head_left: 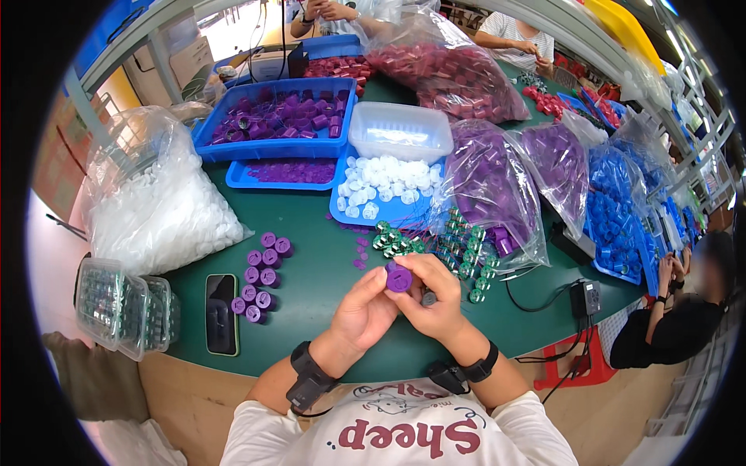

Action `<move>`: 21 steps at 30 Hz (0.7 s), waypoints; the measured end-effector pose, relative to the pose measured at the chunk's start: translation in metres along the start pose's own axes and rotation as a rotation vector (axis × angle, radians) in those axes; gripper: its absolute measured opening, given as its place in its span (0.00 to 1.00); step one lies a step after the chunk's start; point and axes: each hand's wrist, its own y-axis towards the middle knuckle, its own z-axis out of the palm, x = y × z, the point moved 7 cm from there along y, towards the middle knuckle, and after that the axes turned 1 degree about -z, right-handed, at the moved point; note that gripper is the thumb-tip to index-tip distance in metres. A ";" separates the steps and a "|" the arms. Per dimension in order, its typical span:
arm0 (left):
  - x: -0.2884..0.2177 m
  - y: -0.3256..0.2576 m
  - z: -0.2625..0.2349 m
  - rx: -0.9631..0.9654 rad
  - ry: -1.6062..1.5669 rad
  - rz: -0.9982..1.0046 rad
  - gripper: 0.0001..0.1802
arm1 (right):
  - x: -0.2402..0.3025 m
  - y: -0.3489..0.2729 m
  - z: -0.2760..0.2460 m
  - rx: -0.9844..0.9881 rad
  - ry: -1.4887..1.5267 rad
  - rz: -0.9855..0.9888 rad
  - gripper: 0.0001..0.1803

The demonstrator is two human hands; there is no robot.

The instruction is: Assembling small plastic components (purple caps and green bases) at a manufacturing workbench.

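Observation:
My left hand [362, 312] and my right hand [435, 301] meet above the table's near edge. Between their fingertips they grip a small round purple plastic cup [399, 279], its flat round face toward me. A small grey round piece [429, 298] shows by my right fingers; how it is held is unclear. Just beyond the hands lie green circuit boards [395, 241] with thin wires, and several small purple discs [360, 252]. To the left, similar purple cups [269, 277] stand in a loose group on the green table [311, 248].
A phone [222, 314], clear plastic boxes [116, 303] and a bag of white pieces [171, 210] are at left. Behind are a blue bin [203, 147] of purple parts, a translucent tub [400, 128] and white caps [386, 175]. Bagged purple parts [489, 175] stand right. Other people work nearby.

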 end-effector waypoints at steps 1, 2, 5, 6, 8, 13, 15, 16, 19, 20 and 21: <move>-0.002 -0.001 0.000 0.003 -0.003 0.007 0.20 | -0.004 -0.002 -0.001 0.065 0.148 0.170 0.22; -0.003 -0.001 -0.001 -0.027 0.083 0.039 0.19 | -0.004 -0.004 -0.003 0.071 0.142 0.164 0.22; -0.003 -0.001 -0.004 -0.026 0.129 0.029 0.19 | 0.004 -0.005 -0.010 0.025 0.109 0.078 0.24; -0.001 -0.001 -0.004 -0.004 0.094 -0.020 0.19 | 0.010 -0.005 -0.011 0.048 0.032 0.085 0.26; -0.002 0.000 0.004 0.026 0.071 -0.022 0.17 | 0.017 -0.005 -0.014 0.025 -0.088 0.000 0.28; 0.003 0.000 0.009 -0.085 0.047 -0.036 0.14 | 0.014 -0.018 -0.015 -0.004 -0.283 -0.199 0.32; 0.004 -0.001 0.002 -0.039 0.186 0.069 0.15 | 0.016 -0.019 -0.015 0.017 -0.341 -0.201 0.34; 0.000 -0.001 0.002 0.000 0.329 0.164 0.16 | 0.022 -0.018 -0.015 0.027 -0.342 -0.211 0.34; -0.008 -0.003 0.008 -0.028 0.430 0.240 0.16 | 0.010 -0.019 -0.028 -0.047 0.033 0.064 0.32; -0.013 -0.005 0.010 -0.035 0.542 0.315 0.15 | 0.007 -0.019 -0.036 -0.057 0.089 0.174 0.24; -0.019 -0.007 0.015 -0.051 0.592 0.392 0.16 | -0.003 -0.020 -0.040 -0.030 0.138 0.263 0.18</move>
